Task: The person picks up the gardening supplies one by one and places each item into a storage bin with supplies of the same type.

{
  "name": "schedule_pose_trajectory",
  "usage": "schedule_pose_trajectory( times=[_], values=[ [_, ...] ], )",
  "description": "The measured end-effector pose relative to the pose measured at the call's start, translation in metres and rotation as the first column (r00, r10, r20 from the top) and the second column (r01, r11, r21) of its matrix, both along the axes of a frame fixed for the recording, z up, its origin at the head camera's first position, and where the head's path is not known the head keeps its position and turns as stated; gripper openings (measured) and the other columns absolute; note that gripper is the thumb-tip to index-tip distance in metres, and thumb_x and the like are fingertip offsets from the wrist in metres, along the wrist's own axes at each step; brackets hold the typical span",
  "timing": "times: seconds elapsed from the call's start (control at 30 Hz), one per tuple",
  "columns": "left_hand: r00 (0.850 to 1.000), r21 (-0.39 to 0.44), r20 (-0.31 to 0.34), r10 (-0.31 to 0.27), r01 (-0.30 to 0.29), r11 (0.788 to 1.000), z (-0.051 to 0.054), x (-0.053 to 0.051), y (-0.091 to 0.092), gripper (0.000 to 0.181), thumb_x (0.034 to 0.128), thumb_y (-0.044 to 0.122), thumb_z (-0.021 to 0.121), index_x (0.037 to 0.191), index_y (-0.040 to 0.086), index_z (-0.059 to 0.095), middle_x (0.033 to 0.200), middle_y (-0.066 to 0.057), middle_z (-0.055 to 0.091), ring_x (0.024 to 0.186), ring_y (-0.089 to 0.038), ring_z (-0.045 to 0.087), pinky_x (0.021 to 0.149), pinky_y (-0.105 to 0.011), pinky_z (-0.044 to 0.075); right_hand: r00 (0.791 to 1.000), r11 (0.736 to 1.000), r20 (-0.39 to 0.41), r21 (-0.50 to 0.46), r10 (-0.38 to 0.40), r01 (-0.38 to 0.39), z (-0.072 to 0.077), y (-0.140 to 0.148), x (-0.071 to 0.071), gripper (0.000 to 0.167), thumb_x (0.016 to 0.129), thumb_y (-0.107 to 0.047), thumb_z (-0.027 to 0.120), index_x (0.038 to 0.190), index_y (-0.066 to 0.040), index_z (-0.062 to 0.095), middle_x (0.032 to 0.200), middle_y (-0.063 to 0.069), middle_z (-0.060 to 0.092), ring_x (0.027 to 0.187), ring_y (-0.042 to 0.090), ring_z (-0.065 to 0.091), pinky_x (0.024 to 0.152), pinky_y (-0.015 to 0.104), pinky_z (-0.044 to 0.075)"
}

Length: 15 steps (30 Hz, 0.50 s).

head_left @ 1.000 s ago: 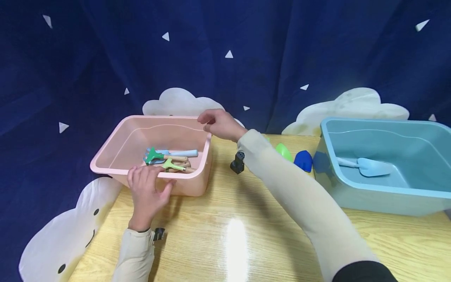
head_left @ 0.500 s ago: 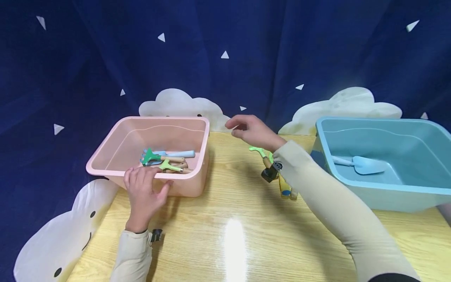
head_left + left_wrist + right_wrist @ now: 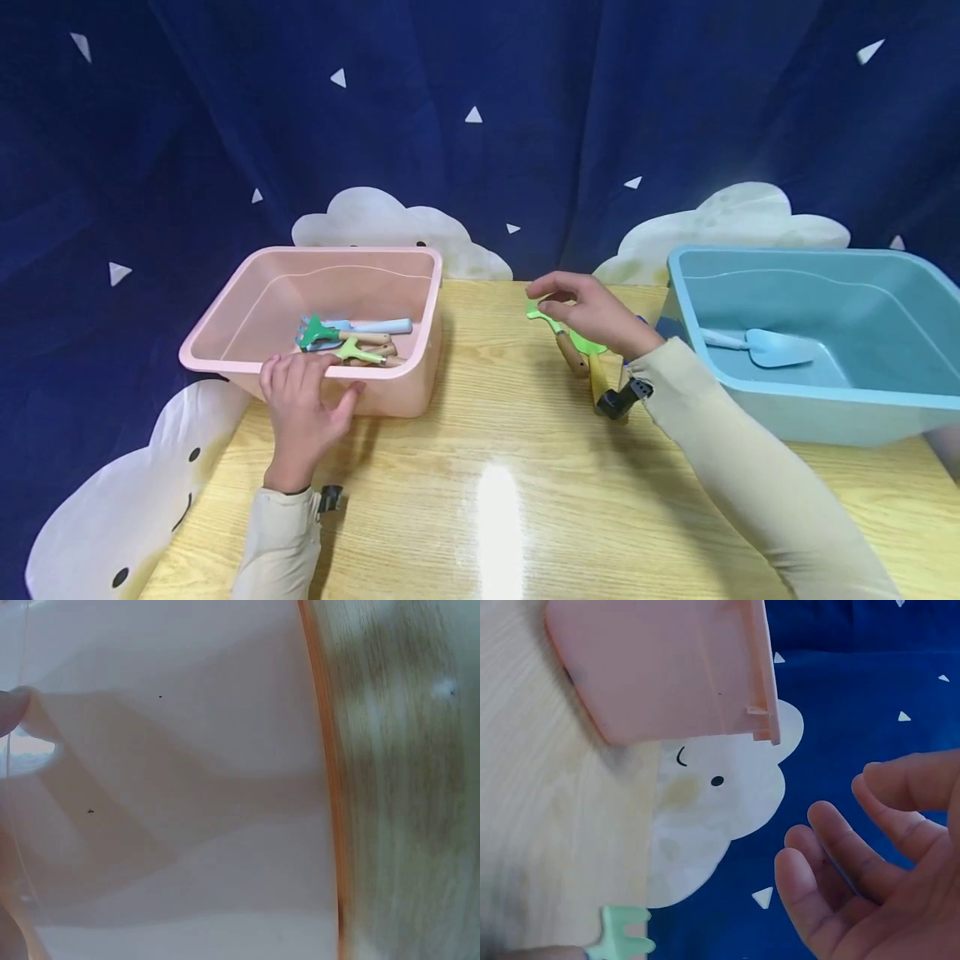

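Note:
My left hand [image 3: 300,408] grips the near rim of the pink bin [image 3: 397,396], fingers over the edge and thumb on the outer wall. Inside the bin lie a dark-green rake [image 3: 313,332], a light-blue-handled tool [image 3: 382,326] and a light-green tool [image 3: 349,350]. Over the tabletop, my right hand [image 3: 592,310] hovers with fingers loosely bent around nothing. Just below it are a small light-green fork [image 3: 622,930] with a wooden handle [image 3: 572,353] and a green-headed shovel [image 3: 587,343] with a yellowish handle. A blue piece behind the hand is mostly hidden.
To the right stands a blue bin [image 3: 825,412] holding a light-blue trowel [image 3: 780,348]. A wooden table [image 3: 420,500] bears both bins. Behind it hangs a dark-blue curtain [image 3: 420,125] with white clouds and triangles.
My right hand has moved right and lower, from the pink bin's right rim to above the tools on the table. My left hand stays on the bin's near rim.

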State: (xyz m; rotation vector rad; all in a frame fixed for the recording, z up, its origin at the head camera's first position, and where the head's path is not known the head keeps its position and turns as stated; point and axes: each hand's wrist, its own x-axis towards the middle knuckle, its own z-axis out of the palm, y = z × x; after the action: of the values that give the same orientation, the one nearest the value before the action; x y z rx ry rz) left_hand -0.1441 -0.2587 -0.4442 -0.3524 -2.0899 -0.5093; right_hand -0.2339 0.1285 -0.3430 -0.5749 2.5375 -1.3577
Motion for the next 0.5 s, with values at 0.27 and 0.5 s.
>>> schedule_pose_trajectory(
  times=[0.27, 0.5],
  values=[
    [1.0, -0.006, 0.008, 0.001, -0.001, 1.0, 0.001, 0.0, 0.001, 0.043, 0.0747, 0.034, 0.069, 0.099, -0.001, 0.065, 0.096, -0.018, 0.064, 0.096, -0.04, 0.049, 0.103, -0.061, 0.024, 0.999, 0.999, 0.032, -0.036, 0.001, 0.0, -0.022, 0.009, 0.01, 0.027, 0.098, -0.009, 0.055, 0.123, -0.01, 0.064, 0.133, 0.011, 0.061, 0.119, 0.029, 0.059, 0.098, 0.043, 0.048],
    [1.0, -0.001, -0.006, -0.001, 0.001, 1.0, 0.001, 0.0, 0.0, 0.042, 0.0741, 0.032, 0.069, 0.1, -0.001, 0.065, 0.096, -0.018, 0.064, 0.096, -0.04, 0.049, 0.101, -0.062, 0.025, 0.999, 0.999, 0.04, -0.015, -0.029, 0.029, -0.037, 0.013, 0.011, 0.026, 0.098, -0.01, 0.055, 0.123, -0.008, 0.064, 0.13, 0.014, 0.062, 0.114, 0.03, 0.059, 0.091, 0.038, 0.049]
  ],
)
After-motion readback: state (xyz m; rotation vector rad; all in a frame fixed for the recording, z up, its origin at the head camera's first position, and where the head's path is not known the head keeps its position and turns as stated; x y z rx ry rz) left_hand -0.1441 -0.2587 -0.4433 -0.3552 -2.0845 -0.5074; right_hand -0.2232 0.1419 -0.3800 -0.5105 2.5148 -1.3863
